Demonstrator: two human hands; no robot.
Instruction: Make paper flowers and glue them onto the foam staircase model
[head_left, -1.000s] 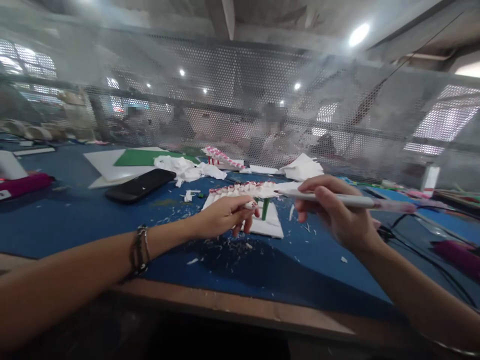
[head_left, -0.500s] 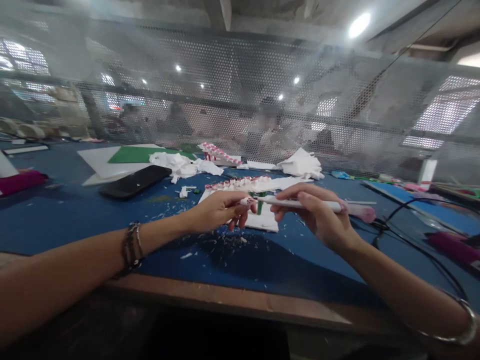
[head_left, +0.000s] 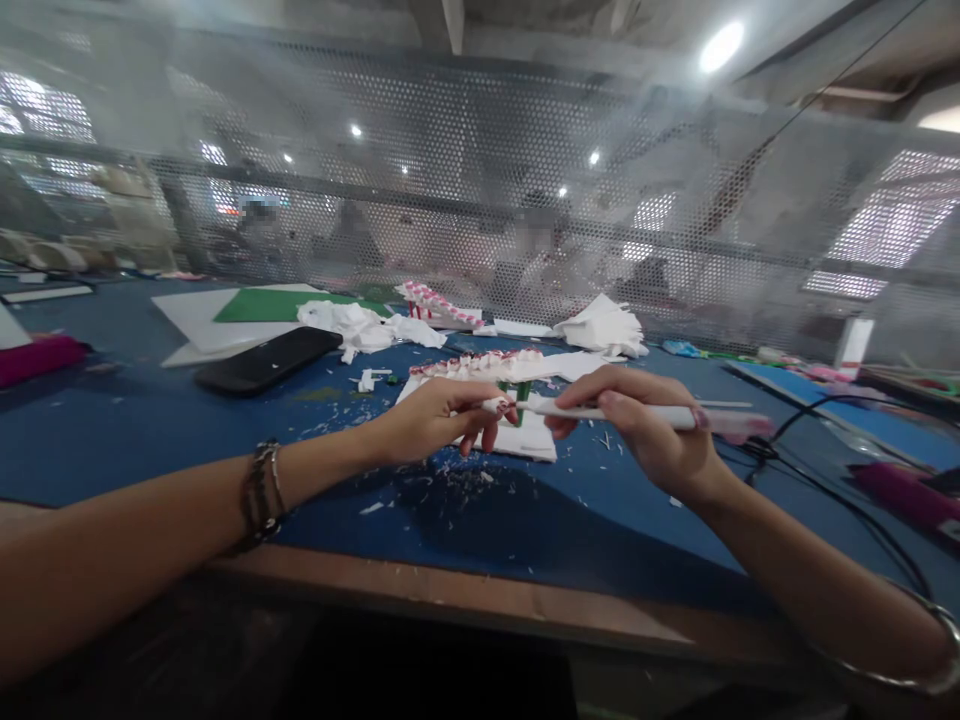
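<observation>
Between the thumb and fingers of my left hand (head_left: pixel 431 415) is a small white piece (head_left: pixel 496 405) with dark red marks. My right hand (head_left: pixel 645 425) grips a white pen-shaped tool (head_left: pixel 671 416) with a translucent pinkish rear end. The tool lies nearly level, its thin tip at the small piece; whether they touch I cannot tell. Just behind my hands, a row of white pieces with red tops (head_left: pixel 480 362) stands over a white slab (head_left: pixel 536 438). A green upright (head_left: pixel 523 400) shows between my hands.
Crumpled white tissue (head_left: pixel 360 328) and a black phone (head_left: pixel 270 362) lie left of centre, near a green sheet (head_left: pixel 289 305). Behind is a pink-and-white row (head_left: pixel 439 302), with folded tissue (head_left: pixel 602 327) to its right. Black cables (head_left: pixel 840 402) run at right. White scraps litter the blue tabletop (head_left: pixel 337 535).
My right hand has shifted slightly to the right, and the tool's rear end now reaches further right and looks blurred. My left hand stays nearly in place with the small piece.
</observation>
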